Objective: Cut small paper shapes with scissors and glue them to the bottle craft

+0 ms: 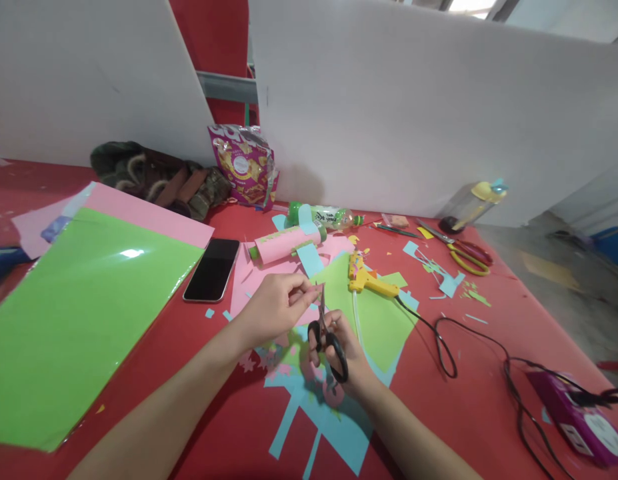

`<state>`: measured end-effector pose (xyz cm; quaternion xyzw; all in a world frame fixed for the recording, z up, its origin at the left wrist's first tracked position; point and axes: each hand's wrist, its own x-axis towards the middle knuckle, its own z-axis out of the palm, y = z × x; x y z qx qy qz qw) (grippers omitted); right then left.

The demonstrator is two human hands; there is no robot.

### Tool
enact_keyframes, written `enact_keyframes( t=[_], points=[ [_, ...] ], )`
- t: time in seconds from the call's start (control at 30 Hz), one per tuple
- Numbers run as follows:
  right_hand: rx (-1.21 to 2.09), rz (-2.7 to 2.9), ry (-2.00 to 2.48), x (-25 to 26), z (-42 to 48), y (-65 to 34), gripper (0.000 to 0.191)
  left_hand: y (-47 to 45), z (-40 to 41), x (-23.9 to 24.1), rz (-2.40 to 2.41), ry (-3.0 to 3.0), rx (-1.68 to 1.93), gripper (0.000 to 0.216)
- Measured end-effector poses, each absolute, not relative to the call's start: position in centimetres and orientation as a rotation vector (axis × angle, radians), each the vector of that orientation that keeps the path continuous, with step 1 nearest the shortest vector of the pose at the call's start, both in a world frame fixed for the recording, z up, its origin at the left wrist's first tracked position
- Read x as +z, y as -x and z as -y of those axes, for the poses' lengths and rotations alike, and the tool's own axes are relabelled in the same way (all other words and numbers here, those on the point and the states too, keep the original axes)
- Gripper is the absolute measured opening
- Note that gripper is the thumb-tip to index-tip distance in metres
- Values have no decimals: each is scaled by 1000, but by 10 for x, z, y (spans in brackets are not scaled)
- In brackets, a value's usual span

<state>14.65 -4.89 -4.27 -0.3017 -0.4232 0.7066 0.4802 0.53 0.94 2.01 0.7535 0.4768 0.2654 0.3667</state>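
My right hand (345, 357) grips a pair of black-handled scissors (330, 347), blades pointing up and away from me. Pinched between the fingertips of my left hand (279, 300) is a small piece of pink paper (317, 288), right beside the scissor tips. Whether the blades touch it I cannot tell. Beneath both hands lie sheets of blue paper (333, 427) and green paper (393, 327), with small pink cut-outs (283, 369) scattered near my wrists. Just beyond, a roll wrapped in pink paper (283, 245) rests on its side.
A yellow glue gun (371, 280) trails a black cord to a purple power box (579, 413). A phone (212, 270) and packed green sheets (93, 313) lie left. Behind are a green bottle (323, 216), a snack bag (243, 163), larger scissors (469, 255) and a clear tumbler (471, 207).
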Motion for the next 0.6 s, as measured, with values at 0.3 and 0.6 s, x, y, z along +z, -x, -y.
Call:
enact_keyframes(
  t=[0.3,0.6],
  points=[
    [1759,1046,726,-44,49,-146,42,-3,-10,23,-1188,-1939,648,25],
    [1782,1012,686,-44,50,-144,42,-2,-10,25,-1185,-1942,619,30]
  ],
)
